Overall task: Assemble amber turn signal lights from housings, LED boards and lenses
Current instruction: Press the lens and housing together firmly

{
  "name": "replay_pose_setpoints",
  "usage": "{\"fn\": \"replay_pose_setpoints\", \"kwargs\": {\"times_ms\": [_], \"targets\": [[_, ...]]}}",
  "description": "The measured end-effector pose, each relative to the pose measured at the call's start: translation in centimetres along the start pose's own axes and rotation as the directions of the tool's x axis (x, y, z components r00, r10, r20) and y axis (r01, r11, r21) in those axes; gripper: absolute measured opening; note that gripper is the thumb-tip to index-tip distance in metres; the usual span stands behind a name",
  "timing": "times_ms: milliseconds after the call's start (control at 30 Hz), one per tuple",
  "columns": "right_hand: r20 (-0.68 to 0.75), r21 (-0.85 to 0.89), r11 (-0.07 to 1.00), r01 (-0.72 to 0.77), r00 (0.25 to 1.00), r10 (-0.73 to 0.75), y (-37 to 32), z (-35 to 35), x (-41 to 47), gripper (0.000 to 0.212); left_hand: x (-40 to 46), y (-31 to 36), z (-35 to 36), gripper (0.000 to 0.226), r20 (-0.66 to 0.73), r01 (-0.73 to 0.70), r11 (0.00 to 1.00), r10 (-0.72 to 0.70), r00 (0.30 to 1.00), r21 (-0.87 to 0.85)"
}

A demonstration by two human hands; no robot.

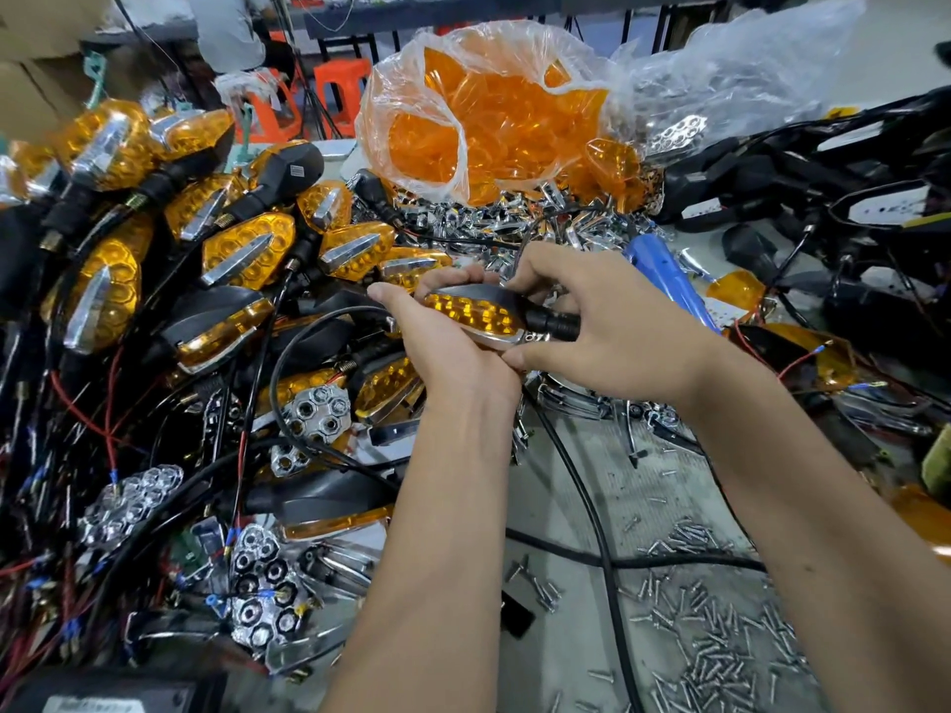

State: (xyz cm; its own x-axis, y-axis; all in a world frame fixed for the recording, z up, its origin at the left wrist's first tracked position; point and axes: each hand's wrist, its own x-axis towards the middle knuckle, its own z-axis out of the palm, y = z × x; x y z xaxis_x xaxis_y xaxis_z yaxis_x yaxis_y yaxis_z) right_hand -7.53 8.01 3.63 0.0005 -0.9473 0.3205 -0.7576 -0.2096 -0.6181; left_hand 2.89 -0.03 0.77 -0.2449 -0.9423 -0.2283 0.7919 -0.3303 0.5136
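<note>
1. I see the left hand (442, 342) cupping a turn signal light (476, 316) from below and from its far end, fingers curled round the black housing, thumb lying along the near side.
2. The right hand (592, 326) grips the same light at its black stem (553, 321), fingers bent over the top and the thumb pressed against the chrome edge underneath.
3. The light sits between both hands, held above the bench, its amber lens (473, 313) facing up and towards me.
4. To the left lies a heap of finished lights (247, 254) with amber lenses and chrome trims, tangled in black and red wires (108, 429).
5. Behind the hands stands a clear plastic bag of amber lenses (483, 126), next to a pile of chrome trim pieces (514, 218).
6. A blue tool (669, 280) lies just right of the right hand.
7. Loose screws (720, 635) are scattered on the bench (566, 481) at lower right, and chrome reflectors (262, 594) lie at lower left.
</note>
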Motion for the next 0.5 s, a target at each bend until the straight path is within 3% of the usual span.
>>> {"fn": "replay_pose_setpoints", "kwargs": {"times_ms": [267,500], "targets": [[0.074,-0.036,0.999,-0.003,0.997,0.006,-0.7,-0.9,0.2,0.043,-0.3,0.4,0.1,0.077,0.027,0.061,0.998,-0.061,0.998,-0.032],[0.170,-0.085,0.989,-0.120,0.976,0.133,-1.9,-2.8,-0.6,0.041,0.0,0.4,0.1,0.074,0.063,0.105,0.993,-0.102,0.993,-0.050]]}}
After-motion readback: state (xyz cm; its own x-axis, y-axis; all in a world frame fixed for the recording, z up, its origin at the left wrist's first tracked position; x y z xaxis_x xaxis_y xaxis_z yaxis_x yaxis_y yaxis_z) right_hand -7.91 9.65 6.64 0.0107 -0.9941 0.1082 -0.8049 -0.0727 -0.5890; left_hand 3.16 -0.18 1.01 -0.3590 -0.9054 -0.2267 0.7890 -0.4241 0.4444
